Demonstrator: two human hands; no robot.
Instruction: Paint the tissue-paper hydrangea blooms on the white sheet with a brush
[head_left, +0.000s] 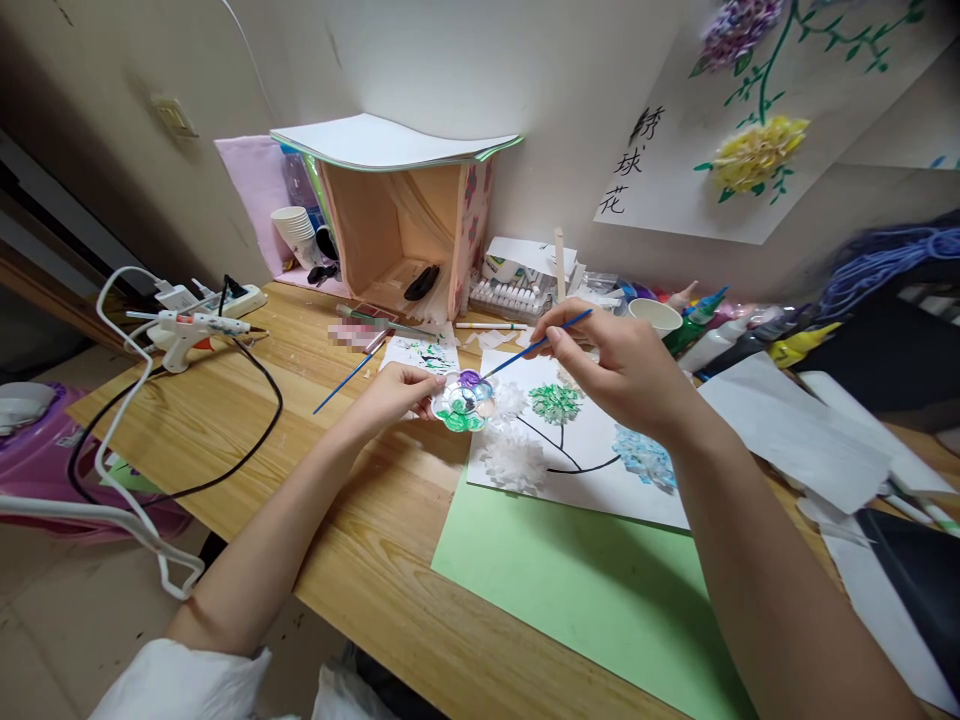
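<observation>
While I monitor remotely, left hand (401, 390) pinches white flower-shaped plastic palette (459, 402) above flat brown wooden worktop (375, 540), presumably keeping it level | right hand (611, 365) holds slim blue-handled paintbrush (517, 357) pencil-fashion, tip at palette, likely for control

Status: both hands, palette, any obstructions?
Left hand holding paint palette. Right hand holding blue brush, tip by purple paint. Nothing visible between brush and palette.
</observation>
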